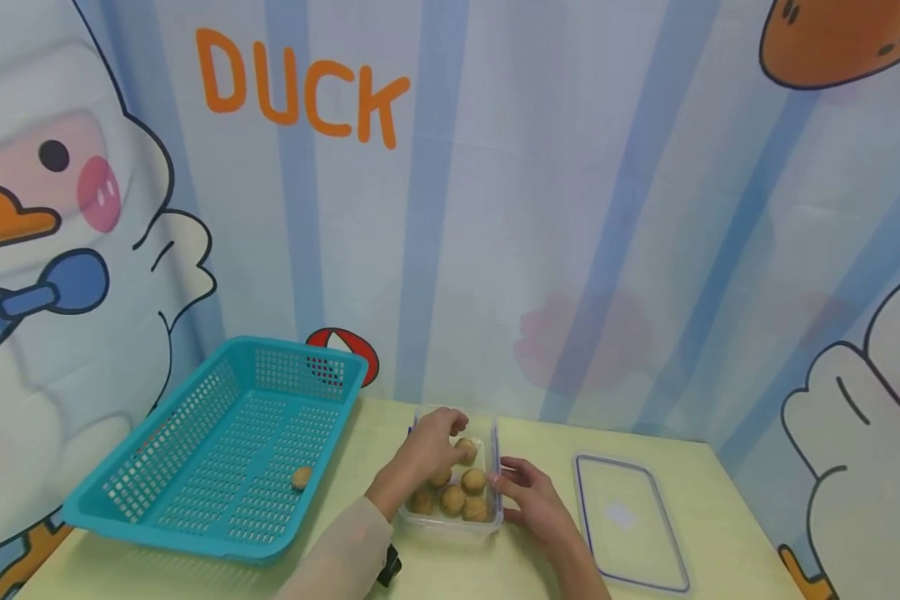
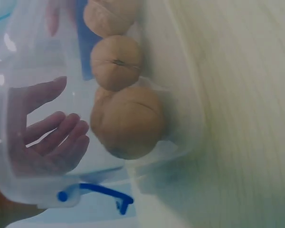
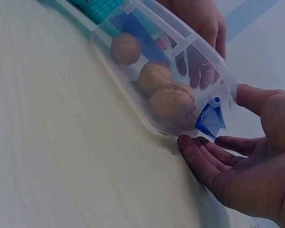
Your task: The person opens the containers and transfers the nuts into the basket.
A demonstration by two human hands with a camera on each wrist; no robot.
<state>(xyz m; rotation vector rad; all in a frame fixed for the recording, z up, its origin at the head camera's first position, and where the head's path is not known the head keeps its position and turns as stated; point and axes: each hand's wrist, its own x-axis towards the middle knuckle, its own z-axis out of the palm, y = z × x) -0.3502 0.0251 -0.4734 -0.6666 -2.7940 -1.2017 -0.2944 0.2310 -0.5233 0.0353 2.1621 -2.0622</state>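
A clear plastic box (image 1: pixel 453 525) holding several walnuts (image 1: pixel 452 500) stands on the table, its lid off. My left hand (image 1: pixel 431 442) reaches in over its rim, close to a walnut (image 1: pixel 466 451). Through the clear wall in the left wrist view, the fingers (image 2: pixel 61 142) look spread and loosely bent, with nothing between them. At the box's right side is my right hand (image 1: pixel 536 500); its thumb touches the rim. In the right wrist view its fingers (image 3: pixel 199 161) are loosely extended by the lower corner, under a hanging blue latch (image 3: pixel 211 121).
A turquoise plastic basket (image 1: pixel 228 546) stands on the left with one walnut (image 1: pixel 301 477) inside. To the right lies a clear lid (image 1: pixel 630 521) with a blue seal. Behind the pale yellow table (image 1: pixel 540 437) hangs a printed duck curtain (image 1: pixel 495 208).
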